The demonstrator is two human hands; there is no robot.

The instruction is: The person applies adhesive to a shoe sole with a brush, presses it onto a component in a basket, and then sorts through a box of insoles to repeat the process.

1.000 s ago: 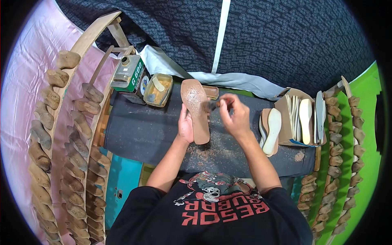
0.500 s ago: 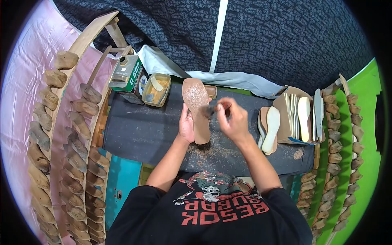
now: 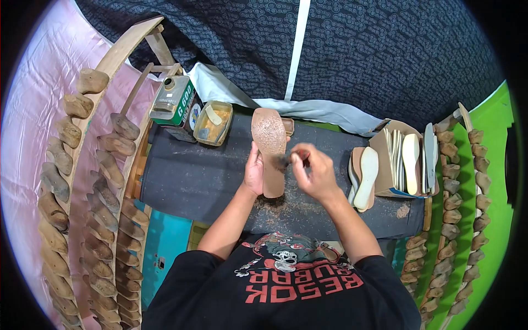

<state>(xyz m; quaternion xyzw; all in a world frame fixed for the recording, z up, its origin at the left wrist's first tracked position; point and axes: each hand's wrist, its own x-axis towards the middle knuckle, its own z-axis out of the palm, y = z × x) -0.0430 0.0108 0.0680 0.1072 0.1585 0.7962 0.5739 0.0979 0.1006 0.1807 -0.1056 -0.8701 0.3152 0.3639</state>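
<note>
A dark cloth-covered bench (image 3: 203, 181) is seen from above, strewn near its front edge with brown shavings (image 3: 286, 206). At its back left corner a green tin marked "G 600" (image 3: 175, 100) is stood, and just beside it an open glue tub (image 3: 212, 122) with a spatula laid inside. To the right, a cardboard box (image 3: 388, 159) is filled with insoles set on edge, a pale insole (image 3: 411, 155) being the plainest of them. Between the box and the hands, 2 stacked soles (image 3: 364, 176) are propped, a white one over a tan one. Curved wooden racks (image 3: 118, 49) are set on the left side and carry rows of wooden shoe lasts (image 3: 102, 206); further rows of lasts (image 3: 452, 203) are ranged on the right. Nothing is placed between the camera and the hands.

A brown sole (image 3: 270, 151) is held tilted over the middle of the bench, its roughened forepart pointed away from the person and its heel end lowered toward the shavings. It is gripped along its left edge by the left hand (image 3: 253, 170), the fingers curled around it from behind. The right hand (image 3: 313, 171) is closed around a small dark-tipped tool (image 3: 285, 161), which is pinched between thumb and fingers. The tool's tip is pressed against the right edge of the sole at its waist. Both hands are kept close together, the sole lying between them.
</note>
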